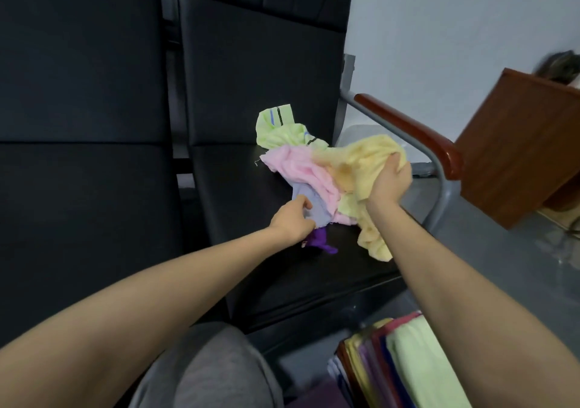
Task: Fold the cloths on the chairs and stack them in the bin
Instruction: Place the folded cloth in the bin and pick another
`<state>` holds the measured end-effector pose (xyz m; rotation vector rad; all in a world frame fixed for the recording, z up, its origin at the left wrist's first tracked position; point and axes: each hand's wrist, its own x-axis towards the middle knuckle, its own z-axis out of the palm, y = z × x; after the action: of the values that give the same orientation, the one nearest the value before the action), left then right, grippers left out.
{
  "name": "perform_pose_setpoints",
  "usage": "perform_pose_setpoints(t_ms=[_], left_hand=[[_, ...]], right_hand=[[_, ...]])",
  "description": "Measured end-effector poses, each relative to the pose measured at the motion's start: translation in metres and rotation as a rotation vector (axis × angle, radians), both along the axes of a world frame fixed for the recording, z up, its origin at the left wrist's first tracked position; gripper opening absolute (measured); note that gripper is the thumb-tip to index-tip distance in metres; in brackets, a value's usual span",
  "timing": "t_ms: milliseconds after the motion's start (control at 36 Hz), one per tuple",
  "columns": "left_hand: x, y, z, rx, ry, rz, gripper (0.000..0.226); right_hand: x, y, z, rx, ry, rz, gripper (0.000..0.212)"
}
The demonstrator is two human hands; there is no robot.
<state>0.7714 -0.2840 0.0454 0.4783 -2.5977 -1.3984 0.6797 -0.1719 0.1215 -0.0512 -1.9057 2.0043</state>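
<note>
Digging through the crumpled pile at this point. The right hand has its fingers curled into a soft yellow terry cloth, gripping a fistful just above the right side of the black padded chair seat, and the loose end droops toward the seat's front right edge. The left hand pinches the edge of a thin lavender-grey cloth near the middle of the seat, thumb on top as far as I can tell.

Also tangled up on that seat:
- a fluffy pink cloth, touching both the yellow and the lavender one
- a pale green cloth with dark stripes at the back of the seat, against the backrest
- a deep purple cloth poking out under the left hand, toward the seat's front

Progress-wise I'd call it somewhere around halfway, maybe a bit more. Down past the seat's front right corner there's a stack of folded cloths, pale green on top with dark blue, maroon, yellow and purple edges beside it. I assume that's the bin, though I can't make out its walls. What's left: at least five cloths on the seat, none folded yet. My guess is the yellow one gets pulled free and folded first.
</note>
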Motion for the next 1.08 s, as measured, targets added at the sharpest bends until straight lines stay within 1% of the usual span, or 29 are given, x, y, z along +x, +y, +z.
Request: perform_pose_setpoints(t_ms=[56,83,111,167,222,250,278,306,361,389,444,472,500,528,556,611,639,667,722,778,833,861,889,917,944,972,1028,1083], left_hand=[[-0.001,0.000,0.005,0.048,0.078,0.029,0.039],[-0.001,0.001,0.009,0.087,0.138,0.050,0.043],[-0.001,0.002,0.014,0.138,0.215,0.073,0.049],[0.000,0.001,0.025,0.234,0.410,0.119,0.068],[0.003,-0.002,0.041,0.285,0.565,0.173,0.082],[0.005,-0.005,0.048,0.289,0.619,0.174,0.086],[0.008,-0.009,0.055,0.290,0.653,0.148,0.084],[0.012,-0.013,0.060,0.290,0.663,0.112,0.077],[0.020,-0.023,0.069,0.290,0.606,0.095,0.052],[0.023,-0.029,0.073,0.281,0.581,0.113,0.044],[0.032,-0.043,0.081,0.240,0.575,0.134,0.035],[0.036,-0.051,0.085,0.183,0.576,0.131,0.033],[0.039,-0.058,0.089,0.138,0.571,0.106,0.031],[0.045,-0.064,0.094,0.147,0.538,0.052,0.027],[0.053,-0.070,0.099,0.210,0.480,-0.032,0.024],[0.067,-0.082,0.109,0.399,0.370,-0.263,0.033],[0.075,-0.088,0.115,0.494,0.345,-0.340,0.033],[0.083,-0.094,0.120,0.595,0.335,-0.383,0.031],[0.098,-0.111,0.126,0.751,0.330,-0.361,0.033],[0.109,-0.127,0.128,0.717,0.246,-0.376,0.041],[0.122,-0.141,0.127,0.540,0.033,-0.422,0.056],[0.128,-0.146,0.126,0.429,-0.078,-0.446,0.057],[0.134,-0.149,0.126,0.334,-0.147,-0.449,0.050],[0.138,-0.152,0.126,0.275,-0.150,-0.439,0.040],[0.144,-0.154,0.127,0.257,-0.102,-0.396,0.034],[0.148,-0.159,0.127,0.275,-0.034,-0.349,0.032],[0.161,-0.171,0.126,0.358,0.105,-0.274,0.038],[0.176,-0.185,0.124,0.438,0.213,-0.203,0.043]], right_hand=[[-0.002,-0.009,0.018,-0.087,-0.047,0.096,0.032],[-0.001,-0.013,0.026,-0.088,-0.080,0.168,0.029],[0.000,-0.018,0.030,-0.066,-0.124,0.271,0.028],[0.004,-0.026,0.035,-0.031,-0.191,0.522,0.033],[0.015,-0.033,0.038,0.028,-0.211,0.744,0.031],[0.020,-0.036,0.040,0.054,-0.201,0.817,0.028],[0.025,-0.039,0.042,0.045,-0.180,0.864,0.026],[0.030,-0.042,0.045,0.006,-0.163,0.908,0.022],[0.036,-0.045,0.055,-0.106,-0.143,1.004,0.013],[0.039,-0.047,0.060,-0.143,-0.134,1.058,0.011],[0.043,-0.052,0.071,-0.184,-0.120,1.168,0.014],[0.047,-0.055,0.077,-0.198,-0.110,1.225,0.015],[0.051,-0.057,0.083,-0.196,-0.096,1.276,0.016],[0.054,-0.060,0.088,-0.175,-0.078,1.312,0.018],[0.059,-0.063,0.092,-0.138,-0.067,1.346,0.020],[0.066,-0.066,0.100,-0.024,-0.058,1.401,0.026],[0.070,-0.069,0.104,0.030,-0.050,1.431,0.029],[0.074,-0.071,0.106,0.073,-0.047,1.467,0.031],[0.083,-0.080,0.109,0.111,-0.075,1.543,0.042],[0.092,-0.088,0.109,0.139,-0.100,1.575,0.057],[0.099,-0.096,0.107,0.197,-0.095,1.589,0.065],[0.102,-0.101,0.106,0.260,-0.080,1.592,0.064],[0.105,-0.106,0.103,0.344,-0.065,1.592,0.061],[0.108,-0.110,0.100,0.442,-0.063,1.588,0.056],[0.111,-0.114,0.096,0.531,-0.070,1.586,0.054],[0.112,-0.118,0.090,0.606,-0.086,1.574,0.056],[0.117,-0.121,0.078,0.763,-0.129,1.545,0.059],[0.125,-0.123,0.062,0.965,-0.171,1.534,0.056]])
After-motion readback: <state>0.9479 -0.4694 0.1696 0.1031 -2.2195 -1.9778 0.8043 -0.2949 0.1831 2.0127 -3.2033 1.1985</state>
